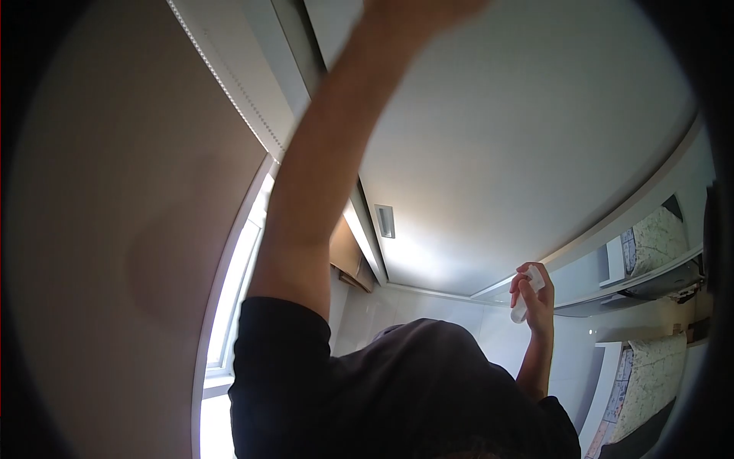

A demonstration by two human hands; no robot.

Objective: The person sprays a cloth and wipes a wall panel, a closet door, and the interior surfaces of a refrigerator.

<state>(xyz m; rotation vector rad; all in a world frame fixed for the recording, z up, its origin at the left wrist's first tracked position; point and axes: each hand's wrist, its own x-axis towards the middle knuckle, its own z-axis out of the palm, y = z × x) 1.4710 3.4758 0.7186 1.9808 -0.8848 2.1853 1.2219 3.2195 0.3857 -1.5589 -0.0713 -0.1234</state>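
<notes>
Bottle: a pale, translucent bottle (521,310) is in the right hand (540,300), tilted, at the right of centre and just below the lower edge of the pale panel in view.
Right grip: narrow, fingers curled around the bottle.
Left hand: the left hand (428,9) is blurred and cut off by the top edge, over the pale panel; I cannot tell its grip, or whether it touches.
Arms: 2, both bare below the short sleeves of a dark shirt (428,382); the left one stretches far up, the right one is bent.
Pale panel: a broad pale panel (527,145) with 1 small rectangular fitting (384,221) near its lower left corner.
Left side: a bright window (232,306) and a beaded chain (218,74).
Right side: a patterned cloth (651,386).
</notes>
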